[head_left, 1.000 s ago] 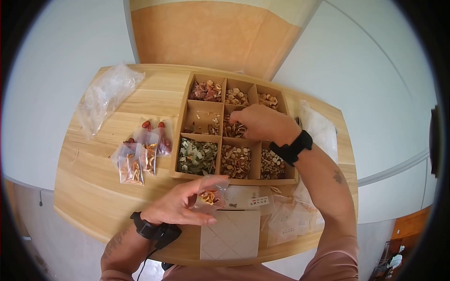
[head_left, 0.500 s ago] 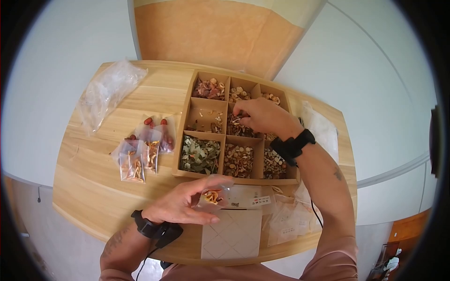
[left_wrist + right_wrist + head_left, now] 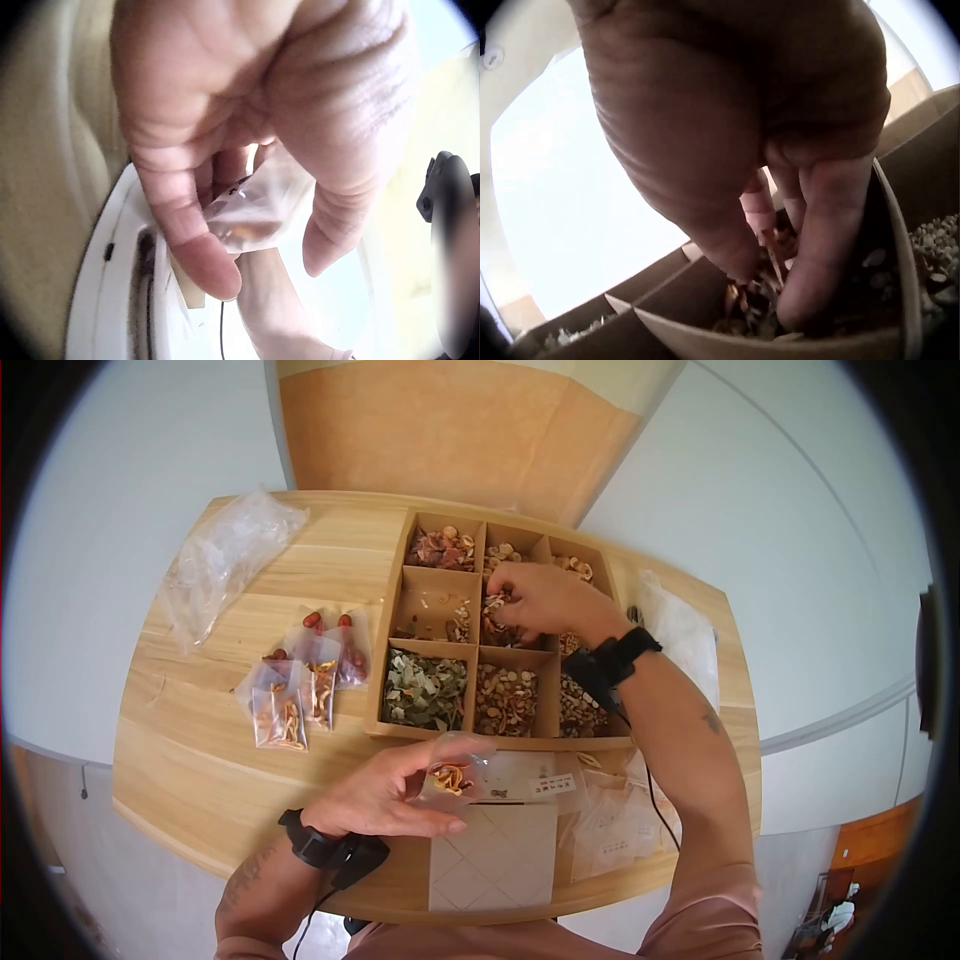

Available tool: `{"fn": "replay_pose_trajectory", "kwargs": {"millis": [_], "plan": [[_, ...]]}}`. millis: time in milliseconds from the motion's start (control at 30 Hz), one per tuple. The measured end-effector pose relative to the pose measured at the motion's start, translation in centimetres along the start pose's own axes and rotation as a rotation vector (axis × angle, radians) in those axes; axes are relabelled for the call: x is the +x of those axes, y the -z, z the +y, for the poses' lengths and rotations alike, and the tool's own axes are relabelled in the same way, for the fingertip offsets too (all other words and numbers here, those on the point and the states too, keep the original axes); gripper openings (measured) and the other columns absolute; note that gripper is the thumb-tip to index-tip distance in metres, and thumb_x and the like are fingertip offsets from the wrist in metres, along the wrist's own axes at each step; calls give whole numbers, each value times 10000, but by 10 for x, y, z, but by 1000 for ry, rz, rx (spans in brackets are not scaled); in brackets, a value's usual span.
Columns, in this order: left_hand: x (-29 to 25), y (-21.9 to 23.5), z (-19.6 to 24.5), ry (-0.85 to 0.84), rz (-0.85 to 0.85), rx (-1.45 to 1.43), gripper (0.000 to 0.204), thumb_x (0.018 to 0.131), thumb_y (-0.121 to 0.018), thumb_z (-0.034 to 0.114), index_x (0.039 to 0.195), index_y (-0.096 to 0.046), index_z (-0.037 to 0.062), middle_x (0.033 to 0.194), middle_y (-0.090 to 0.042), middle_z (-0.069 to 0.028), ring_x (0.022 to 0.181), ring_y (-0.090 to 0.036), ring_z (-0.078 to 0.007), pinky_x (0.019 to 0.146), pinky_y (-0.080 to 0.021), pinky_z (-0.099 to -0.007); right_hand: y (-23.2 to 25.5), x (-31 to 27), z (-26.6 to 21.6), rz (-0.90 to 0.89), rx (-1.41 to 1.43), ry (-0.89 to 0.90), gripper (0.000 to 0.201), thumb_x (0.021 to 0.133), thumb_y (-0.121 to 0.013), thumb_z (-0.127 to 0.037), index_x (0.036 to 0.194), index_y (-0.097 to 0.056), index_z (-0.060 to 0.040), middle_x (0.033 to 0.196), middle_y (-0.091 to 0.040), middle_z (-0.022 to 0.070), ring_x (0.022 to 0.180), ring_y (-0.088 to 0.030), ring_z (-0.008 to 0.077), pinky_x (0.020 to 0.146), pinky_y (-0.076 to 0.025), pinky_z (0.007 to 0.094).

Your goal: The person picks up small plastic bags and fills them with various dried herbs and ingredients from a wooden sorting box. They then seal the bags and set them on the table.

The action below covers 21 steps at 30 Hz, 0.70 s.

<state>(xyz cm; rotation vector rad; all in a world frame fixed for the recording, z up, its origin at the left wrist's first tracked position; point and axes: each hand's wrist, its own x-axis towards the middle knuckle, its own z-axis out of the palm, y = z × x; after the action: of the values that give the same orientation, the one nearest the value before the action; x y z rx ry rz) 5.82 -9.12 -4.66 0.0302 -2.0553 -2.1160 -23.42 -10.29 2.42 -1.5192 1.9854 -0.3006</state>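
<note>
My left hand point(image 3: 440, 792) holds a small clear bag point(image 3: 464, 764) above the table's front edge; a few orange dried pieces lie in it. In the left wrist view the thumb and fingers pinch that bag point(image 3: 251, 217). My right hand point(image 3: 497, 598) reaches into the middle compartment of a divided box point(image 3: 387, 652). Its fingertips point(image 3: 802, 285) are curled into the brown dried slices point(image 3: 754, 319) there and pinch some. The box has several compartments with different dried herbs, green leaves point(image 3: 425, 690) at the near left.
Several filled little bags point(image 3: 300, 685) lie left of the box. A heap of empty clear bags point(image 3: 225, 555) sits at the far left. A cardboard lattice piece point(image 3: 495, 860) and labelled paper packets point(image 3: 620, 820) lie at the front, a white bag point(image 3: 682, 630) at the right.
My right hand has shifted a little farther back in the middle compartment and dug its fingers into the slices. The left hand keeps the bag in place.
</note>
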Motion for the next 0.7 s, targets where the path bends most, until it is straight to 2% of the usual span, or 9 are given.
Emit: {"fn": "replay_pose_trajectory", "kwargs": {"millis": [100, 200, 267, 300, 367, 400, 500, 700], "plan": [[1, -1, 3, -1, -9, -31, 790, 810, -791, 22, 1496, -406, 100, 1196, -581, -44, 1081, -566, -90, 708, -482, -179, 11, 0, -1, 41, 90, -3, 344, 877, -689, -182, 1182, -583, -62, 980, -702, 127, 700, -726, 161, 673, -572, 342], [3, -2, 4, -16, -15, -80, 773, 817, -769, -15, 1492, -403, 80, 1233, -551, -61, 1111, -556, -122, 840, -539, -224, 18, -8, -8, -36, -117, -23, 403, 836, -718, -194, 1194, -584, -65, 981, -705, 136, 760, -730, 237, 714, -569, 370], [3, -2, 6, -28, -14, -78, 767, 818, -759, -34, 1488, -401, 68, 1242, -536, -69, 1121, -551, -140, 918, -544, -254, 11, -5, 1, -10, -348, 143, 442, 804, -737, -212, 1197, -593, -68, 980, -703, 170, 819, -717, 308, 759, -561, 395], [4, -3, 6, -41, 0, -48, 769, 806, -778, 4, 1480, -415, 71, 1176, -582, -74, 1079, -566, -150, 919, -515, -279, 6, -3, 7, 2, -463, 226, 462, 788, -747, -221, 1198, -597, -70, 979, -702, 188, 849, -710, 343, 782, -557, 407], [5, -3, 3, -67, 28, 15, 778, 782, -817, 79, 1464, -442, 76, 1043, -674, -84, 996, -597, -169, 920, -456, -330, -2, 0, 9, 11, -432, 222, 494, 766, -754, -244, 1206, -606, -74, 971, -696, 219, 891, -683, 389, 815, -543, 424], [5, -3, 3, -69, 25, 4, 775, 782, -817, 79, 1462, -444, 75, 1048, -675, -86, 996, -598, -169, 919, -457, -330, -6, 3, 10, 16, -416, 220, 510, 755, -758, -255, 1210, -611, -77, 968, -693, 234, 912, -670, 412, 832, -536, 433], [5, -3, 3, -66, 21, -28, 765, 784, -816, 80, 1456, -449, 70, 1058, -680, -91, 997, -602, -168, 917, -456, -330, -15, 8, 9, 99, -330, 221, 492, 760, -750, -265, 1202, -629, -84, 966, -693, 242, 902, -668, 407, 821, -533, 440], [4, -5, 6, -45, 36, -57, 742, 786, -814, 71, 1440, -464, 57, 1085, -659, -86, 1018, -622, -177, 906, -459, -330, -19, 7, 9, 139, -230, 173, 445, 758, -746, -265, 1158, -655, -89, 969, -697, 218, 902, -668, 392, 812, -536, 429]]}}
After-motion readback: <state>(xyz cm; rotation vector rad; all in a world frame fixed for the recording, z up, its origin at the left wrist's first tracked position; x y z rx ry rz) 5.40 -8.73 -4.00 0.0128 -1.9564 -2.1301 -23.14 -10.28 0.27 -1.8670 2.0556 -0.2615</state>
